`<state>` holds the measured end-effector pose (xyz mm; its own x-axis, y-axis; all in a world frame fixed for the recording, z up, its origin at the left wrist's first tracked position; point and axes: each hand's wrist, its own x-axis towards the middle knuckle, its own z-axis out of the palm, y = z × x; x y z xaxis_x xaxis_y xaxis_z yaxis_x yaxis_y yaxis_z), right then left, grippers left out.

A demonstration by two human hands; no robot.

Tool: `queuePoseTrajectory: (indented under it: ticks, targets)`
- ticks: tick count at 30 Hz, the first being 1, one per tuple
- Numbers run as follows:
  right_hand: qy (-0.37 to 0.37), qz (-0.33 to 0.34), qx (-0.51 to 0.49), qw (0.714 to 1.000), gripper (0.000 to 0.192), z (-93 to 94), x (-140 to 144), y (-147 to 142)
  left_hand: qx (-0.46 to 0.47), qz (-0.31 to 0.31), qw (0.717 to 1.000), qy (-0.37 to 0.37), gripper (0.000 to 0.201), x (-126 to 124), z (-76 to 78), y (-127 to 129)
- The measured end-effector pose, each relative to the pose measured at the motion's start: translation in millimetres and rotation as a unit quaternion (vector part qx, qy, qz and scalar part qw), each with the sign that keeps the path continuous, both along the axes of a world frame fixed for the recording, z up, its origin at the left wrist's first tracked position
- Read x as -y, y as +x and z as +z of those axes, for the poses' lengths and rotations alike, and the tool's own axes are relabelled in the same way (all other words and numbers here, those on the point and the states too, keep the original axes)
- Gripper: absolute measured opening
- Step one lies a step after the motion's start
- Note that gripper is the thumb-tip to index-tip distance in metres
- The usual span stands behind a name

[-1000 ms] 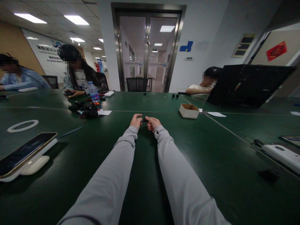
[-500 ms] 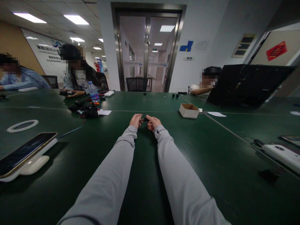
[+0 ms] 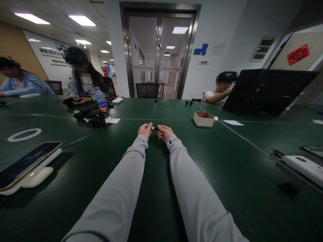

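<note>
Black, the small plastic part (image 3: 155,127) is pinched between my left hand (image 3: 145,129) and right hand (image 3: 164,132); I'd keep both grips firm and aligned.

Bare green table (image 3: 202,161) around both hands; cardboard box (image 3: 203,119) ahead-right, black parts pile (image 3: 91,118) ahead-left, both well apart.

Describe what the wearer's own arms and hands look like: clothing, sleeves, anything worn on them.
Both arms are covered by long, plain light-grey sleeves of soft knit fabric, with no visible print or markings. The sleeves end in gathered cuffs at the wrists. The left hand and right hand are bare, without gloves. No watch, ring or bracelet can be made out at this distance.
</note>
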<state>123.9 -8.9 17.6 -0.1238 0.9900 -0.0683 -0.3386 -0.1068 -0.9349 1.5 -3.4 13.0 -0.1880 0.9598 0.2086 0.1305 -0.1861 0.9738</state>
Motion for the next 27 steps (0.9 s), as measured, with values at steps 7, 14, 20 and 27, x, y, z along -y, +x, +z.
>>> queuePoseTrajectory:
  ticks: [7, 14, 20, 27]
  targets:
    - [-0.006, -0.013, -0.002, 1.000, 0.023, 0.5, 0, 0, -0.071, -0.006, 0.997, -0.008, 0.030, -6, -7.7, 0]
    - [-0.002, -0.002, -0.006, 1.000, 0.016, 1.1, 1, 1, -0.147, -0.017, 0.989, 0.006, 0.035, -9, -13.3, -1]
    - [0.005, 0.012, -0.007, 1.000, 0.013, 1.5, 1, 1, -0.101, -0.009, 0.995, -0.001, 0.032, -8, -12.0, 0]
    - [0.011, 0.035, -0.008, 0.999, 0.011, 1.5, 1, 2, -0.076, -0.005, 0.997, -0.018, 0.031, -8, -11.3, 0]
